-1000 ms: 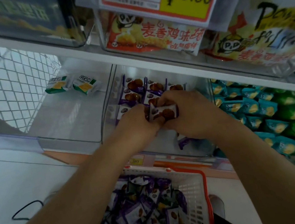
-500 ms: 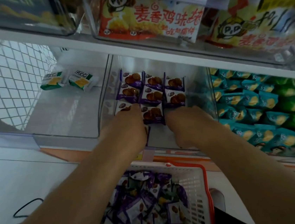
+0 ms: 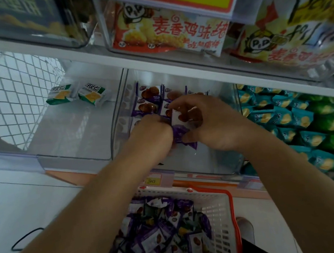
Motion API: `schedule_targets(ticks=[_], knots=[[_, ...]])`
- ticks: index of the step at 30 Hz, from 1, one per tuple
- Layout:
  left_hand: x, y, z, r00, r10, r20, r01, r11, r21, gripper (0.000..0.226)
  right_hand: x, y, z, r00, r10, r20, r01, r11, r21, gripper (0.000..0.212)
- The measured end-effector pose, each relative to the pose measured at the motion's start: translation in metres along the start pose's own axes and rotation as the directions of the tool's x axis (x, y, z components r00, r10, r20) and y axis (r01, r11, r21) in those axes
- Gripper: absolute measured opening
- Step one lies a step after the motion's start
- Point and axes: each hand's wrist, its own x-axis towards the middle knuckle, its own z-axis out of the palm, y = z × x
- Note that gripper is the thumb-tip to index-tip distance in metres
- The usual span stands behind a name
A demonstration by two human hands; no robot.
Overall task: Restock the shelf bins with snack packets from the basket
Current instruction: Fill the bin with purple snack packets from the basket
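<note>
Clear bin [image 3: 224, 161], rear rows filled: both hands, left hand [image 3: 152, 132] and right hand [image 3: 209, 121], closed on purple packets [image 3: 180, 133]; seat flush against existing rows.

Soft, even daylight, brightest at the left through a white mesh panel [image 3: 7, 98]. Clear bin walls [image 3: 118, 111] carry pale glare. Both hands are motion-blurred; wide-angle distortion bends the shelf edge [image 3: 196, 64], and the corners go soft.

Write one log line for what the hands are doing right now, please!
stage: placing | left hand + right hand: hold purple packets | place: middle bin | basket: packets remain
</note>
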Motion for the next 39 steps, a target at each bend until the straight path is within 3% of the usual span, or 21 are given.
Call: schedule_targets(ticks=[2, 3, 6, 9, 11, 12, 14, 16, 19, 22, 24, 27, 29, 31, 33, 35, 37, 39], knots=[[-0.005, 0.011, 0.0, 0.989, -0.132, 0.062, 0.146, 0.928, -0.344, 0.012, 0.001, 0.001, 0.0, 1.0, 0.004, -0.006, -0.004, 0.999, 0.05, 0.071], [-0.005, 0.011, -0.001, 0.987, -0.138, 0.077, 0.158, 0.904, -0.397, 0.015, 0.002, 0.003, 0.001, 1.0, 0.011, -0.013, -0.01, 0.995, 0.1, 0.068], [-0.004, 0.003, -0.003, 0.993, -0.028, 0.115, 0.076, 0.896, -0.438, 0.029, 0.006, 0.004, 0.002, 0.994, 0.069, -0.082, -0.043, 0.957, 0.288, 0.045], [0.0, -0.007, -0.006, 0.994, 0.072, 0.083, -0.037, 0.931, -0.363, 0.02, 0.006, -0.001, 0.006, 0.968, 0.236, -0.088, -0.158, 0.842, 0.515, 0.032], [0.002, -0.01, -0.005, 0.992, 0.117, 0.054, -0.096, 0.953, -0.287, 0.018, 0.007, -0.001, 0.007, 0.948, 0.311, -0.063, -0.225, 0.801, 0.555, 0.025], [0.003, -0.011, -0.004, 0.992, 0.123, 0.041, -0.107, 0.955, -0.277, 0.018, 0.007, -0.001, 0.007, 0.944, 0.318, -0.082, -0.238, 0.834, 0.498, 0.022], [0.005, -0.014, -0.002, 0.994, 0.107, -0.003, -0.104, 0.956, -0.274, 0.017, 0.006, 0.002, 0.006, 0.962, 0.219, -0.165, -0.18, 0.958, 0.221, 0.015], [0.008, -0.017, 0.0, 0.995, 0.081, -0.057, -0.094, 0.957, -0.274, 0.018, 0.005, 0.001, 0.007, 0.99, 0.063, -0.124, -0.078, 0.99, -0.114, 0.028], [0.009, -0.019, 0.001, 0.996, 0.052, -0.067, -0.07, 0.953, -0.296, 0.028, 0.006, 0.007, 0.014, 0.994, -0.084, -0.075, 0.037, 0.874, -0.484, 0.052], [0.007, -0.02, 0.001, 0.998, 0.064, -0.03, -0.07, 0.958, -0.279, 0.032, 0.006, 0.011, 0.015, 0.968, -0.193, -0.161, 0.052, 0.779, -0.625, 0.051], [0.008, -0.02, 0.001, 0.996, 0.08, -0.05, -0.091, 0.956, -0.28, 0.026, 0.004, 0.01, 0.013, 0.958, -0.238, -0.16, 0.082, 0.762, -0.643, 0.057], [0.009, -0.019, -0.001, 0.991, 0.108, -0.077, -0.127, 0.938, -0.324, 0.011, 0.001, 0.001, 0.014, 0.984, -0.175, -0.043, 0.138, 0.885, -0.445, 0.077], [0.01, -0.017, 0.0, 0.99, 0.127, -0.064, -0.141, 0.94, -0.31, 0.027, 0.0, -0.005, 0.017, 0.992, -0.108, -0.064, 0.071, 0.903, -0.423, 0.056], [0.008, -0.013, 0.001, 0.997, 0.082, 0.012, -0.073, 0.941, -0.332, 0.042, 0.0, -0.01, 0.017, 0.984, -0.015, -0.176, -0.054, 0.923, -0.382, 0.035], [0.004, -0.008, 0.002, 0.991, 0.024, 0.135, 0.037, 0.9, -0.434, 0.035, 0.001, -0.008, 0.014, 0.967, 0.073, -0.243, -0.121, 0.975, -0.187, 0.034], [0.002, -0.006, 0.001, 0.983, 0.026, 0.184, 0.074, 0.854, -0.516, 0.027, 0.0, -0.009, 0.01, 0.983, 0.097, -0.153, -0.11, 0.991, -0.077, 0.039], [0.006, -0.009, 0.0, 0.987, 0.05, 0.155, 0.028, 0.884, -0.466, 0.02, -0.001, -0.008, 0.006, 0.998, 0.043, -0.055, -0.048, 0.995, -0.087, 0.051], [0.01, -0.013, -0.002, 0.992, 0.042, 0.117, 0.005, 0.926, -0.377, 0.021, 0.0, -0.006, 0.003, 0.997, -0.067, -0.034, 0.056, 0.964, -0.259, 0.059]])
